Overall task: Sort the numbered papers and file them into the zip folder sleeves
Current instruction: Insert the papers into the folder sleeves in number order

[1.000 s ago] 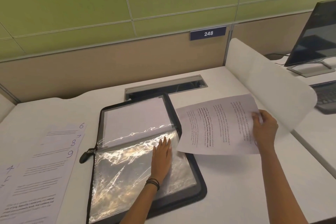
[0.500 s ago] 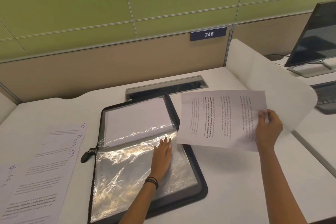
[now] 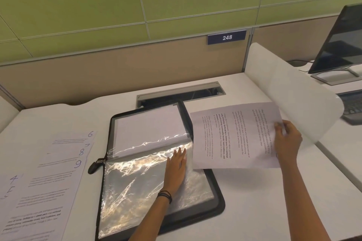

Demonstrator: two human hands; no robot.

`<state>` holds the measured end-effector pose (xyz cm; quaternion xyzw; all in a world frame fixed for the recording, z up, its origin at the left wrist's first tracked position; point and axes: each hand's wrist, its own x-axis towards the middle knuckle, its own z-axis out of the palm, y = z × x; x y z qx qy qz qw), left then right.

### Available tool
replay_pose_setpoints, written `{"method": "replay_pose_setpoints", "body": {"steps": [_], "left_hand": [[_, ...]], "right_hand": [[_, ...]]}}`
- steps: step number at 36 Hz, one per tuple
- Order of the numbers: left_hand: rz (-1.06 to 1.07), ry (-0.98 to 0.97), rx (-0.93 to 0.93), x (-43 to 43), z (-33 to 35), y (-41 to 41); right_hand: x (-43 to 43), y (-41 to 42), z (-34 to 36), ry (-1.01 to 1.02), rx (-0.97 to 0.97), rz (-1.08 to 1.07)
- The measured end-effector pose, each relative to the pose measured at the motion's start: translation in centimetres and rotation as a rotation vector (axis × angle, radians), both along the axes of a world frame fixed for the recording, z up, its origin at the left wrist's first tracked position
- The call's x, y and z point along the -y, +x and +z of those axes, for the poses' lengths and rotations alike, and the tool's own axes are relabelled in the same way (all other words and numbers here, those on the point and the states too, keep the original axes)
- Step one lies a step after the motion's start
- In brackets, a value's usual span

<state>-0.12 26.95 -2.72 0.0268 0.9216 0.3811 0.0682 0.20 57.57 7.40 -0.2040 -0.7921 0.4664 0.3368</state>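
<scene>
On the white desk (image 3: 254, 201), centre, I see the open black folder (image 3: 217, 197), clear sleeve (image 3: 137, 182) uppermost. Numbered papers (image 3: 49, 191) lie fanned at near left. Right of the folder, one printed sheet (image 3: 235, 137) is pinched at its edge by my right hand (image 3: 288, 143); my left hand (image 3: 176, 170) rests flat, fingers (image 3: 177, 155) straight, on the sleeve.

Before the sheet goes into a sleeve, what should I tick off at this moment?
1. Grip: right hand pinches the sheet: ok.
2. Steadying: left hand lies flat on the clear sleeve: ok.
3. The zip folder lies open on the desk: ok.
4. Sleeve mouth parted: cannot tell, glare.
5. Sheet's number readable: cannot tell.
6. Sheet lined up over the sleeve: not ok, held at the folder's right edge.
</scene>
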Motion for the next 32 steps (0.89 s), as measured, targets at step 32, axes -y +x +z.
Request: {"method": "replay_pose_setpoints", "body": {"steps": [32], "left_hand": [[-0.237,-0.280,-0.089,-0.4,0.1,0.0]], "right_hand": [[-2.9,-0.4,-4.6,0.106,0.724,0.115]]}}
